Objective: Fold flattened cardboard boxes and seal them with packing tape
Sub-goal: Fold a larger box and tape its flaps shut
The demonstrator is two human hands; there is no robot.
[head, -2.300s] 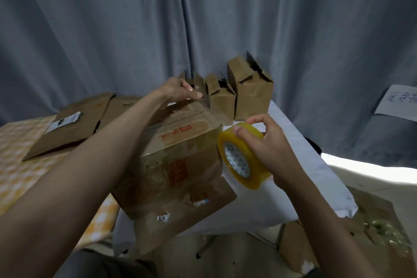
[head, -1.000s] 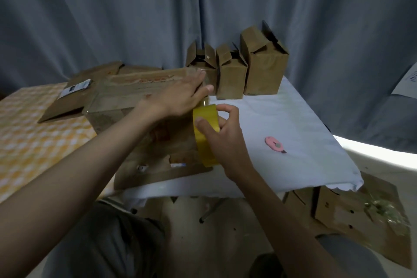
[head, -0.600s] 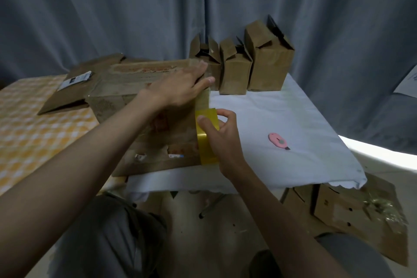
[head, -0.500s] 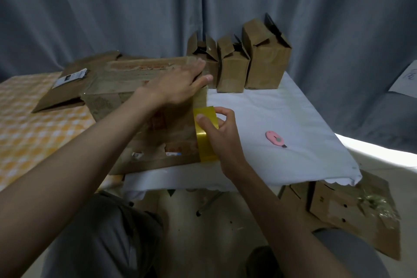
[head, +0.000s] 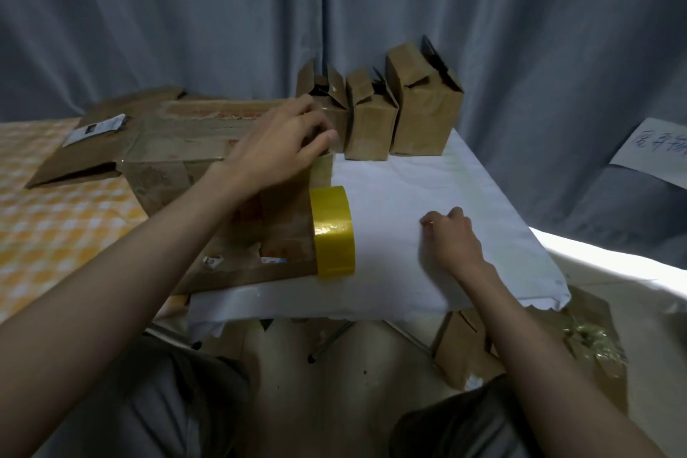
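A large worn cardboard box lies on the table with its loose front flap spread toward me. My left hand rests on the box's top right edge, fingers fairly straight and pressing down. A yellow packing tape roll stands on its edge against the box's right side, with no hand on it. My right hand is on the white cloth to the right of the roll. Its fingers curl down over the spot where the pink cutter lay, and the cutter is hidden under them.
Three small folded boxes stand in a row at the back of the white cloth. Flattened cardboard lies on the yellow checkered cloth at left. More cardboard and tape scraps lie on the floor at right. Grey curtains hang behind.
My right hand let go of the tape roll and moved right onto the pink cutter. The roll stays standing beside the box. My left hand keeps pressing the box top.
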